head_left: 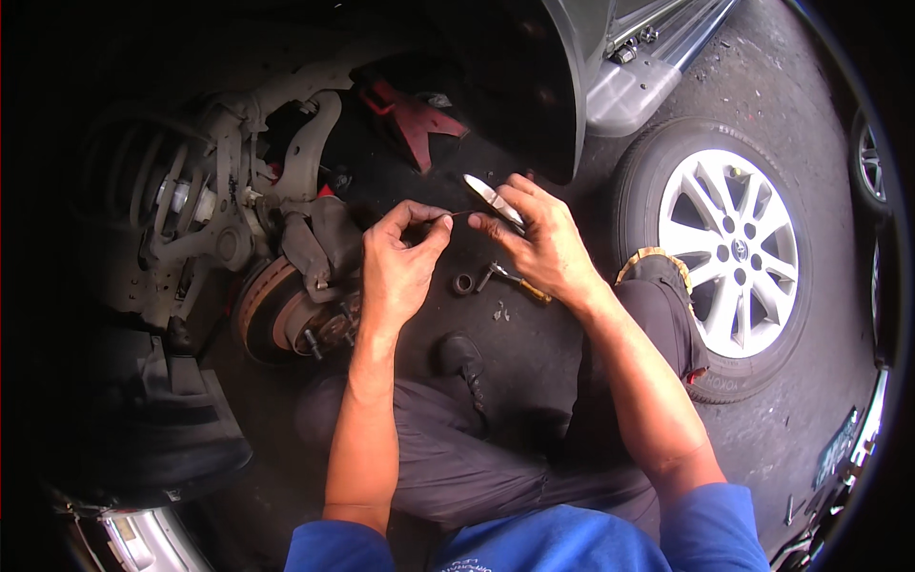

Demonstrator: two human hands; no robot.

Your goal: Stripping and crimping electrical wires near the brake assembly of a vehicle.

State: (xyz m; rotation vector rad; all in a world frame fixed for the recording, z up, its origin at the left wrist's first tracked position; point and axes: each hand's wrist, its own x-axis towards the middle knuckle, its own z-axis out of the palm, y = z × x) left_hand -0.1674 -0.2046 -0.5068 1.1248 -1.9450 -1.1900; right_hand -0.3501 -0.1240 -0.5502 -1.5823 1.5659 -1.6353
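Note:
My left hand (396, 272) is raised near the middle of the view, its thumb and forefinger pinched on one end of a thin dark strand (459, 214). Facing it, my right hand (553, 238) is closed around a knife (488, 195) with a silver blade that points up and to the left. The strand runs toward my right thumb; whether that thumb touches it I cannot tell. To the left of my left hand are the bare brake disc (259, 310) and the suspension arm (310, 143) of a raised vehicle.
A wheel with silver spokes (710, 243) lies at the right by my knee. A red jack stand (416, 124) stands under the vehicle. Below my hands lie a socket (464, 283), a yellow-handled tool (527, 286) and a dark rounded piece with a ridged stem (461, 355).

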